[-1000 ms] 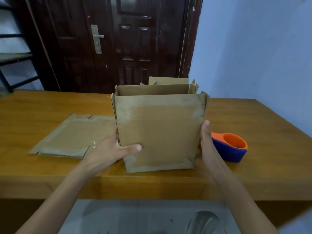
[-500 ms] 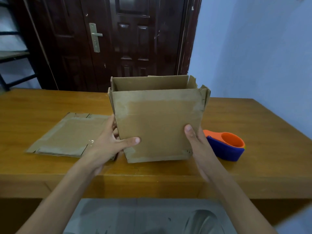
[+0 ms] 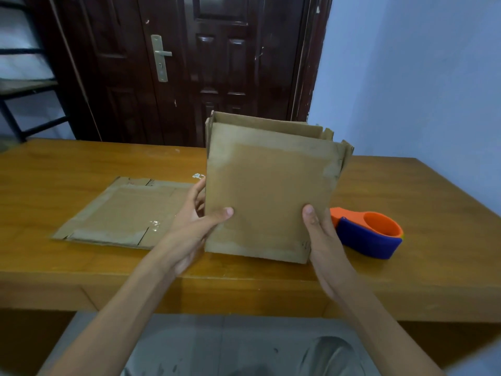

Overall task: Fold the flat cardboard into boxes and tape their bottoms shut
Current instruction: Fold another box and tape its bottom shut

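Observation:
A brown cardboard box stands upright near the front edge of the wooden table, its open top showing loose flaps. My left hand grips its lower left edge, thumb on the front face and fingers behind. At the lower right corner my right hand holds the box, thumb pressed on the front. A flat piece of cardboard with tape marks lies on the table to the left. An orange and blue tape dispenser sits just right of the box, behind my right hand.
A dark wooden door stands behind the table, and a blue wall rises on the right. A metal shelf is at the far left. A small scrap of tape lies on the table.
The box has been squeezed narrower and turned, its top opening now almost closed up. My right hand slid from the right side to the lower right corner.

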